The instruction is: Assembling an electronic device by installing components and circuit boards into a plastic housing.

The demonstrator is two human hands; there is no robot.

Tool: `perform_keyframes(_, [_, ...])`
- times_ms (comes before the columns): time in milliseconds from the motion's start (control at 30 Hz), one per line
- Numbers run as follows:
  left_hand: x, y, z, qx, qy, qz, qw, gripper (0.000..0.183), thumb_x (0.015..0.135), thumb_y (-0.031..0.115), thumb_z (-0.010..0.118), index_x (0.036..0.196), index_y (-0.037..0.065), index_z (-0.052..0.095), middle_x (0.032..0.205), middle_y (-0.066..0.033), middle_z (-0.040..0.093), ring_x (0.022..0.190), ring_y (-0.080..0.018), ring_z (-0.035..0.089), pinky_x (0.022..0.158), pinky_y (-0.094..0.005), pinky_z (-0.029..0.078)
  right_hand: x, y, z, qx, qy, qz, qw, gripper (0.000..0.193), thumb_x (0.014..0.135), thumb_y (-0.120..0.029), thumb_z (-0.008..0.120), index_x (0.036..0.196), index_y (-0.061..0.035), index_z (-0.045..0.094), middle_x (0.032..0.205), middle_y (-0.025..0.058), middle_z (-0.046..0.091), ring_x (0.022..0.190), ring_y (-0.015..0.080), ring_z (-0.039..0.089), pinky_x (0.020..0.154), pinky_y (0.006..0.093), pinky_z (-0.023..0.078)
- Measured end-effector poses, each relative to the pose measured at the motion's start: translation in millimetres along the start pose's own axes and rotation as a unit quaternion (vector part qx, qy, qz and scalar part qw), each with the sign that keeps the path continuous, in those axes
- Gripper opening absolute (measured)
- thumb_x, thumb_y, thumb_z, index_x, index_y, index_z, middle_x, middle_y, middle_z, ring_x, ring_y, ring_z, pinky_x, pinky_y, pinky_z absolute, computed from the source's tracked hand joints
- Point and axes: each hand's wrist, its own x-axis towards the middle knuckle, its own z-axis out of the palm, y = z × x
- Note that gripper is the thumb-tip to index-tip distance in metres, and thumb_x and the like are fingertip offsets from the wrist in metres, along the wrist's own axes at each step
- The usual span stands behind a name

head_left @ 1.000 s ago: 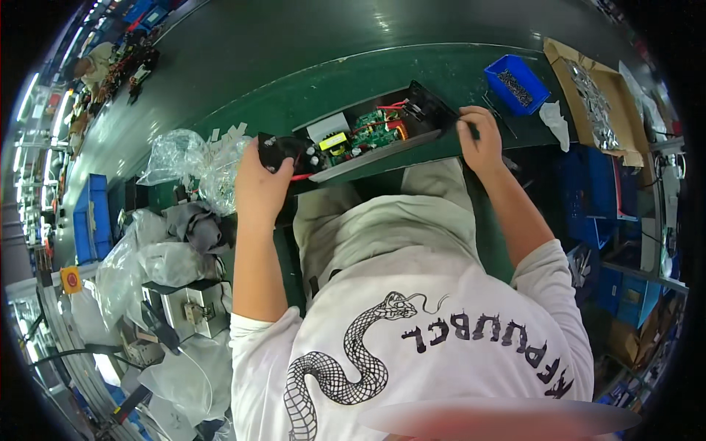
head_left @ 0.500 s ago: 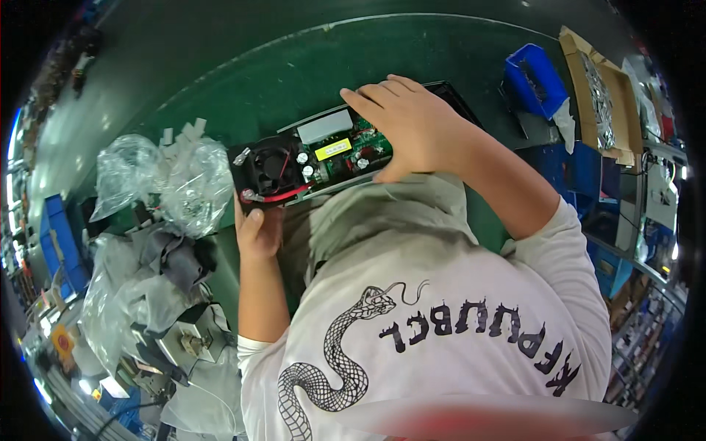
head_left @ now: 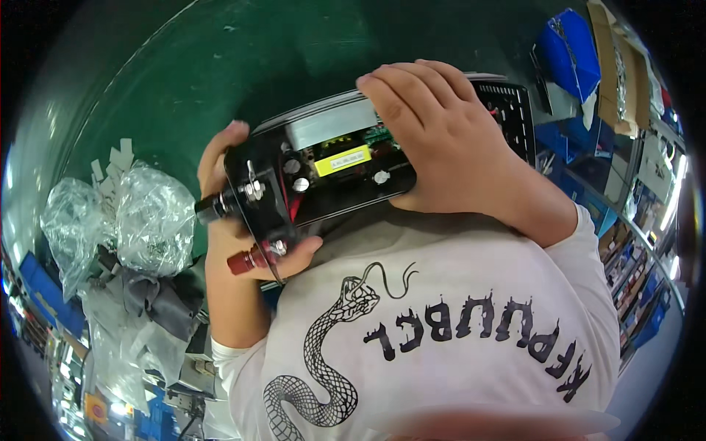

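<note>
An open power unit (head_left: 299, 209) with a black metal case is held in front of my shirt, its left end angled toward me. Inside it are a yellow-wrapped part (head_left: 343, 161), a silver heat sink (head_left: 334, 125), round capacitors and a green board. My left hand (head_left: 220, 239) clasps the left end panel, fingers on the far edge and thumb on the near edge. A black terminal (head_left: 213, 208) and a red terminal (head_left: 247, 261) stick out of that panel. Across the right half lies my right hand (head_left: 441, 140), gripping both long sides and covering part of the inside.
Clear plastic bags (head_left: 154, 217) and small white pieces (head_left: 118, 165) lie on the green table (head_left: 243, 55) at the left. A blue bin (head_left: 570, 55) and an open cardboard box (head_left: 621, 73) stand at the far right. Grey cloth-like material (head_left: 151, 298) lies near my left arm.
The power unit has been lifted and tilted, so its terminals now show and the fan's face does not. My left hand now spans its end panel. The right hand keeps its grip.
</note>
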Motion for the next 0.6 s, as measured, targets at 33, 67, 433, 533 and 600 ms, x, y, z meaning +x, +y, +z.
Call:
perform_keyframes(33, [-1.2, 4.0, -0.9, -0.013, 0.010, -0.061, 0.998, 0.111, 0.066, 0.047, 0.086, 0.145, -0.007, 0.030, 0.140, -0.0244, 0.044, 0.127, -0.0345, 0.052, 0.107, -0.0453, 0.041, -0.1, 1.2, 1.6, 0.001, -0.001, 0.008, 1.000, 0.104, 0.051, -0.028, 0.087, 0.142, -0.0033, 0.042, 0.136, 0.0138, 0.051, 0.128, 0.0319, 0.050, 0.113, 0.0470, 0.035])
perform_keyframes(67, [-0.3, 4.6, -6.6, 0.025, -0.040, -0.070, 0.996, 0.111, 0.066, 0.046, 0.086, 0.147, -0.002, 0.027, 0.137, -0.0254, 0.044, 0.124, -0.0365, 0.052, 0.103, -0.0465, 0.044, -0.2, 2.2, 3.0, 0.003, 0.001, 0.002, 1.000, 0.102, 0.051, -0.029, 0.087, 0.140, -0.0035, 0.044, 0.135, 0.0131, 0.052, 0.127, 0.0314, 0.051, 0.112, 0.0467, 0.035])
perform_keyframes(433, [18.0, 21.5, 11.7, 0.163, -0.032, 0.055, 0.985, 0.108, 0.056, 0.035, 0.080, 0.149, 0.003, 0.034, 0.130, -0.0261, 0.051, 0.114, -0.0396, 0.054, 0.102, -0.0511, 0.043, -0.8, -0.7, 6.0, 0.033, 0.024, -0.010, 0.999, 0.095, 0.052, -0.031, 0.086, 0.136, -0.0039, 0.050, 0.129, 0.0110, 0.056, 0.121, 0.0291, 0.055, 0.106, 0.0444, 0.038])
perform_keyframes(533, [17.6, 25.1, 14.8, 0.167, -0.029, 0.026, 0.985, 0.104, 0.053, 0.031, 0.078, 0.144, -0.001, 0.038, 0.128, -0.0249, 0.051, 0.112, -0.0385, 0.054, 0.101, -0.0487, 0.044, -1.0, 0.2, 8.5, 0.027, 0.032, -0.011, 0.999, 0.092, 0.052, -0.030, 0.086, 0.134, -0.0041, 0.052, 0.128, 0.0112, 0.056, 0.121, 0.0284, 0.055, 0.106, 0.0438, 0.037])
perform_keyframes(600, [20.4, 29.9, 19.7, 0.197, -0.035, 0.030, 0.979, 0.103, 0.052, 0.030, 0.078, 0.142, -0.002, 0.039, 0.127, -0.0244, 0.051, 0.112, -0.0380, 0.054, 0.100, -0.0476, 0.045, -1.9, 0.1, 9.8, 0.035, 0.050, -0.020, 0.998, 0.089, 0.054, -0.029, 0.087, 0.132, -0.0039, 0.054, 0.128, 0.0115, 0.057, 0.121, 0.0280, 0.055, 0.105, 0.0437, 0.038])
